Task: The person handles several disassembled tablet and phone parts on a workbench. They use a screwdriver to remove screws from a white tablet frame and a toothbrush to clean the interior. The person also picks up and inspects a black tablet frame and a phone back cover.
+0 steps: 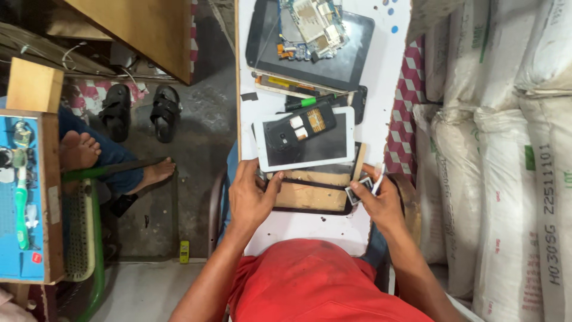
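Observation:
My left hand (252, 195) grips the left end of a thin black frame (310, 210) that lies around a brown board (310, 194) on the white table (381, 71). At the frame's right end, my right hand (379, 201) pinches a small dark chip-like part (359, 192). Just beyond my hands lies a white tablet (305, 138) with a small black phone board (301, 126) resting on its screen.
Farther up the table sit a black tablet (310, 56) with a bare circuit board (313, 24) on it and a green-handled screwdriver (310, 101). White sacks (506, 149) are stacked to the right. At left, another person's bare feet (80, 150), black sandals (140, 110) and a blue tool tray (21, 197).

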